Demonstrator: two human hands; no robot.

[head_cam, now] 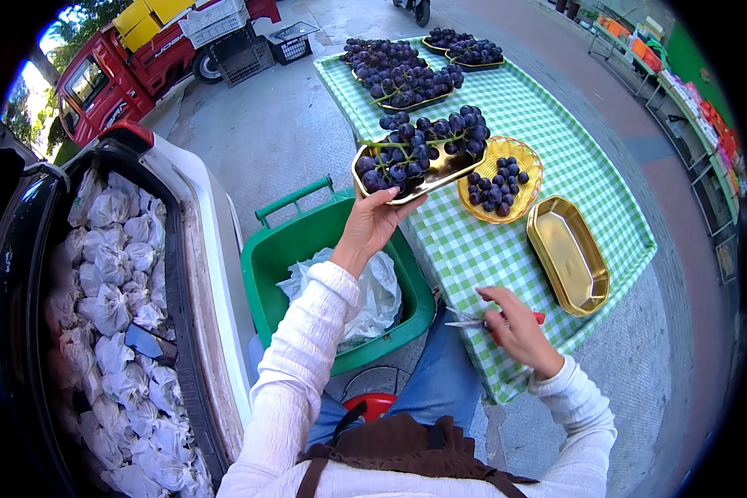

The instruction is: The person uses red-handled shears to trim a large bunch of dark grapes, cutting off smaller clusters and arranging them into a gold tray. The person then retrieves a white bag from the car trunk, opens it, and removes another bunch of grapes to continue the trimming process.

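Observation:
My left hand (376, 224) grips the near end of a gold tray (445, 165), raised at the table's left edge. Dark purple grapes on green stems (411, 146) lie in it, and part of its shiny floor shows. In my right hand (518, 327) are small scissors (464, 319) with red handles, their blades apart and pointing left over the table's near edge. Beyond the right hand, a yellow woven basket (532, 165) holds loose grapes (497, 190). A stack of vacant gold trays (569, 255) stands to its right.
A green-checked cloth (573, 131) covers the table. Several grape-filled trays (404, 75) stand at its far end. Below my left arm is a green bin (267, 261) with white plastic (380, 292) inside. An open car trunk (190, 261) full of white-bagged bundles (109, 267) lies left. A red truck (109, 81) is parked beyond.

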